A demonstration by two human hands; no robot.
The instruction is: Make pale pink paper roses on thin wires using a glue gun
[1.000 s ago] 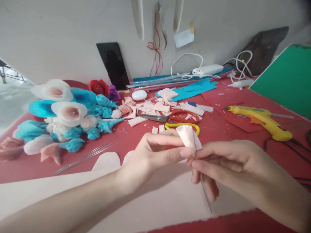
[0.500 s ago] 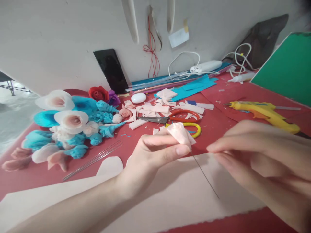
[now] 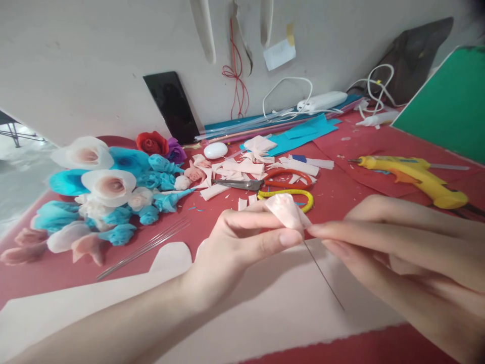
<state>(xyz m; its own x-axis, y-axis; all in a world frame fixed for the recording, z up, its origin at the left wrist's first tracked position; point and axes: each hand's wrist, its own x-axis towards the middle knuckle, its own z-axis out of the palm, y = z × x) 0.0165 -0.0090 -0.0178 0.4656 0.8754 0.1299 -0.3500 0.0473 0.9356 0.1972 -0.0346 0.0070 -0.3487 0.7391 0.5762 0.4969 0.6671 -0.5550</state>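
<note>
A small pale pink paper flower (image 3: 286, 210) on a thin wire stem (image 3: 324, 275) is pinched between the thumb and fingers of my left hand (image 3: 235, 247). The bare wire slants down to the right below it. My right hand (image 3: 401, 253) is closed at the flower's right side, its fingertips on the loose paper edge at the base. Its other fingers are partly hidden. Beneath both hands lies a large pale pink paper sheet (image 3: 212, 323). Just behind the flower are scissors (image 3: 242, 184) with one red and one yellow handle loop.
Paper flowers (image 3: 113, 187) in blue, white and pink crowd the left, beside several thin wires (image 3: 144, 250). Pink paper scraps (image 3: 242, 168) lie behind the scissors. A yellow glue gun (image 3: 413, 177) rests at right near a green board (image 3: 447, 106). A phone (image 3: 172, 108) leans on the wall.
My right hand has moved left, and its fingertips now meet the flower's paper edge. The left hand and flower have shifted slightly right.
</note>
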